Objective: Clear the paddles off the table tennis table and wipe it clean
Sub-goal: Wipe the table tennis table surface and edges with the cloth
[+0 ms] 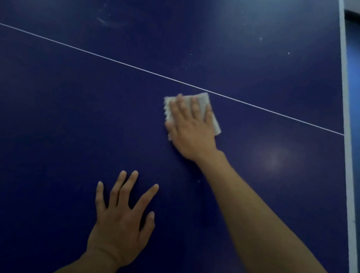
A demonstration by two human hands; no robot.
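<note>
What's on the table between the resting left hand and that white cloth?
Nothing: in the head view, only bare dark blue tabletop separates the left hand from the folded white cloth.

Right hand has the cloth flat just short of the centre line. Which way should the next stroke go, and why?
Probably slide the cloth forward over the white line: pale specks lie just beyond it, with a curved smudge farther left. The right hand presses flat on the cloth and the left hand braces on the table, so a push forward looks steady.
</note>
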